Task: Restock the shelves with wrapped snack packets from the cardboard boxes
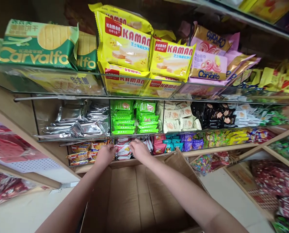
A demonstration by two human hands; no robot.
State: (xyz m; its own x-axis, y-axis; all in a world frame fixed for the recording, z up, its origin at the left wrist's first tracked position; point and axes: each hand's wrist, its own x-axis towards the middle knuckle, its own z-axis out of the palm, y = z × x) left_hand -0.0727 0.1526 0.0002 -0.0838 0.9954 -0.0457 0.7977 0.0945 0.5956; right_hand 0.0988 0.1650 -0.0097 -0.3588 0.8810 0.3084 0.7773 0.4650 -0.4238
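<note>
Both my hands are at the low shelf bin, on either side of a small white and red snack packet (123,150). My left hand (106,155) pinches the left end of this packet. The fingers of my right hand (140,150) are closed at its upper right corner. More white and red packets lie around and under it in the same bin, partly hidden by my right hand. Below my forearms stands an open cardboard box (122,194), its brown bottom in view.
Orange and brown packets (80,157) fill the bin on the left; pink packets (159,145) lie on the right. Above are green packets (123,118) and silver packets (71,121) behind a glass front, then yellow wafer bags (126,42). Glass shelf edges overhang my hands.
</note>
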